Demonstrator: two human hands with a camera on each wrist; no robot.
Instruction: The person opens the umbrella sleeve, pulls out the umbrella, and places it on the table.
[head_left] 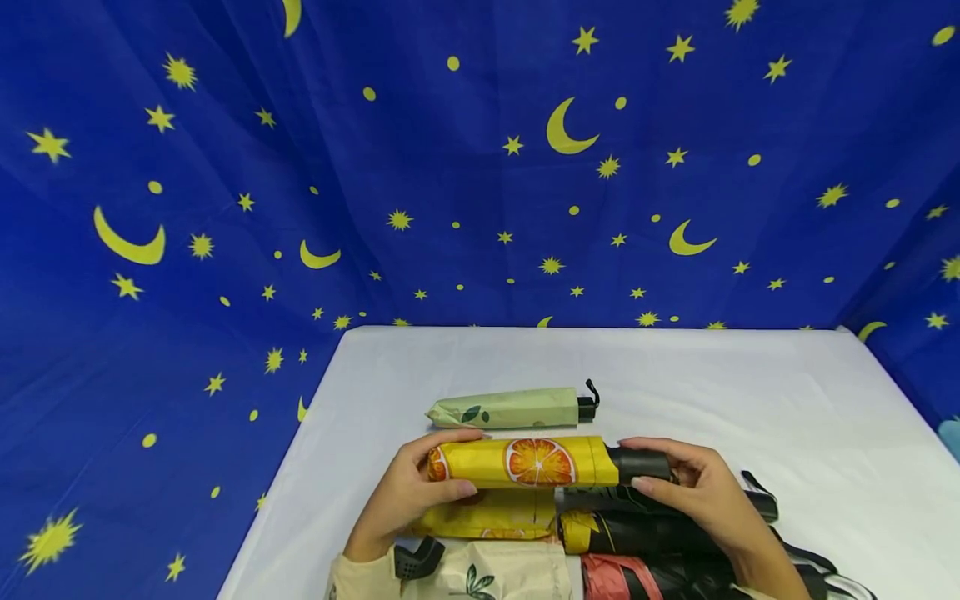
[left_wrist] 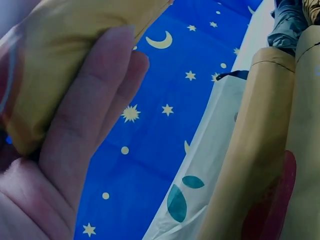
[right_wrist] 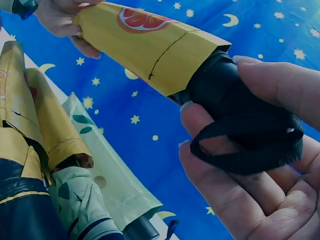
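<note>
"Folded umbrella (head_left: 553,464) nearest: how does it look?"
"Yellow sleeve (head_left: 487,462), orange-slice print (head_left: 538,461), black handle (head_left: 637,464)."
"Where?"
"Above the desk (head_left: 712,375); left hand (head_left: 410,485) grips the sleeve, right hand (head_left: 705,487) the handle."

White-covered table (head_left: 810,400) — on it a pale green umbrella (head_left: 510,408) and, nearer, several other folded umbrellas (head_left: 637,532)
</note>
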